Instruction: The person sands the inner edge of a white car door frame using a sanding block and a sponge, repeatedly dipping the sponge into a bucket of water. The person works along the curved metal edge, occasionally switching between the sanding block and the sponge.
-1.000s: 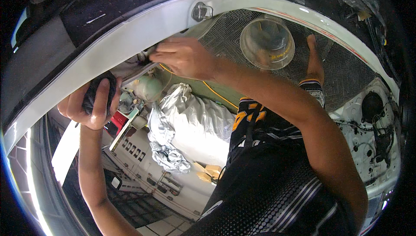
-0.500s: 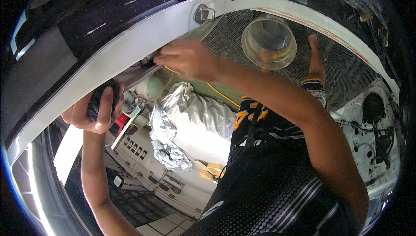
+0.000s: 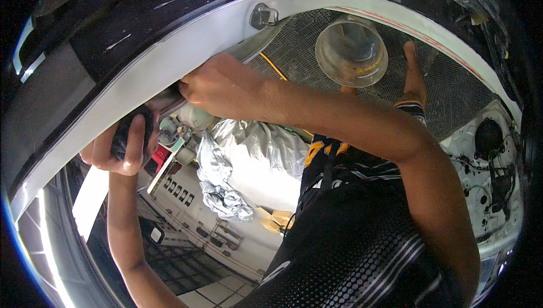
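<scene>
Along the white frame's edge (image 3: 141, 95), my left hand (image 3: 106, 151) grips a dark pad (image 3: 120, 140); my right hand (image 3: 222, 84), contents indeterminable, warrants even pressure.

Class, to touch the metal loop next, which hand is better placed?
Probably the right hand: it appears nearer the metal loop, while the left hand, farther down the white frame, holds a dark pad.

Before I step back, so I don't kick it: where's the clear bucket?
The clear bucket is upper right in the head view, on dark floor, left of a bare leg.
</scene>
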### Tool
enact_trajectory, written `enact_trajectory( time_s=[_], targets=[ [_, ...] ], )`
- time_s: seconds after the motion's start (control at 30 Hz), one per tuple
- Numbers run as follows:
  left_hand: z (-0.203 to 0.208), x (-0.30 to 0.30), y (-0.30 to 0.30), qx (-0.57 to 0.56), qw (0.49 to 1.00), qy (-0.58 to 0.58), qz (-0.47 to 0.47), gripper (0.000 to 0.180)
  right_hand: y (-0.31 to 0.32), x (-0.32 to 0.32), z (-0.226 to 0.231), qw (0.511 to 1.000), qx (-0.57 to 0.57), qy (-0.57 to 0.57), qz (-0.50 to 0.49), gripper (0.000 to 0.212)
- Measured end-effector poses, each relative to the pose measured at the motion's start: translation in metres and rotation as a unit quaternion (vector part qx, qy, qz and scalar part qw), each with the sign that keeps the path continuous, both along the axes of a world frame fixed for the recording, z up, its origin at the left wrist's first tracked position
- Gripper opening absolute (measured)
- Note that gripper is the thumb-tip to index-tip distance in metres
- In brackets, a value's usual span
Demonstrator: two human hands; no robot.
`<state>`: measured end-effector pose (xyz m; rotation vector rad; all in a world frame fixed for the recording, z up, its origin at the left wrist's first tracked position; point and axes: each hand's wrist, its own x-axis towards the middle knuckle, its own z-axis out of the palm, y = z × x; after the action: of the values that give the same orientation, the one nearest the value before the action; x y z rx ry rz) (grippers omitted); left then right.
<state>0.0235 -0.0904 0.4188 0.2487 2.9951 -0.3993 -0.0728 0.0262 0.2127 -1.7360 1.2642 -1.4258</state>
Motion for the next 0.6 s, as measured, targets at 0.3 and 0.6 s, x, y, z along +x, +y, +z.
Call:
enact_trajectory(
  time_s=[0.3,0.6],
  targets=[
    [0.0,-0.002,0.003,-0.014,1.0,-0.001,0.017,0.049,0.002,0.0,-0.001,0.995,0.054,-0.084,-0.026,0.021],
    [-0.002,0.003,0.007,-0.013,0.999,-0.003,0.043,0.045,-0.006,0.016,0.037,0.992,0.121,0.023,-0.015,0.02]
  ],
)
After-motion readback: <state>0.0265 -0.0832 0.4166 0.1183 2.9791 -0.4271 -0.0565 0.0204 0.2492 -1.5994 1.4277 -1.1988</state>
